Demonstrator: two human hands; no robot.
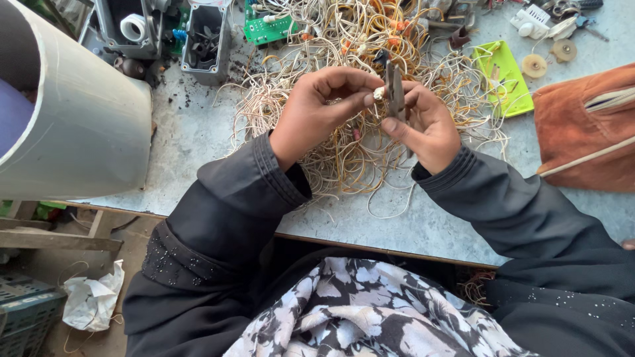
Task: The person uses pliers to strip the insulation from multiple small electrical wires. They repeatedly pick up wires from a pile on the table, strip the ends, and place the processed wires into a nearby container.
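My left hand [316, 109] pinches a small white connector [379, 93] on a thin wire between thumb and forefinger. My right hand [428, 125] grips a grey pair of pliers [395, 92], held upright with its jaws beside that connector. Both hands hover above a big tangle of white, yellow and orange wires [344, 152] spread over the grey worktop [198, 132].
A wide grey pipe [79, 125] lies at the left. Grey boxes [205, 39], a green circuit board [271, 28], a lime tray [503, 79] and white plugs [532, 21] sit along the back. An orange bag [582, 132] rests at the right. The worktop's front edge [331, 241] runs below.
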